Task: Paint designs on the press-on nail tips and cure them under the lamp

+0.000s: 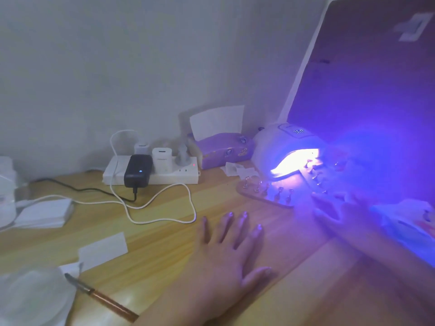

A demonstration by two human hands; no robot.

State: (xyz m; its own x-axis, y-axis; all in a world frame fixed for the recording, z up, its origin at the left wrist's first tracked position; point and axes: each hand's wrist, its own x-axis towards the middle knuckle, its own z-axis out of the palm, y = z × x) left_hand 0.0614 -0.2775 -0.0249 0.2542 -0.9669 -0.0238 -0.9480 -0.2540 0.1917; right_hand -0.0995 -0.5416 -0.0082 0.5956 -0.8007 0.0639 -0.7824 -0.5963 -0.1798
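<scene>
Wooden table [153, 250], light grain. Lying on it:
- white power strip [164, 176] with adapters plugged in, at the wall
- looped white cable [195, 209]
- black cable [77, 189]
- purple tissue pack [223, 151]
- lit nail lamp [280, 147]
- board of nail tips [263, 191], just in front of the lamp
- stack of white cards [44, 212]
- paper slip [103, 250]
- copper-handled brush [101, 296]
- left hand [226, 255], palm down, fingers spread

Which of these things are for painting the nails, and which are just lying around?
For the job:
nail lamp, switched on
board of nail tips, at the lamp's mouth
brush

Just lying about:
power strip
black charger
tissue pack
paper slip
</scene>
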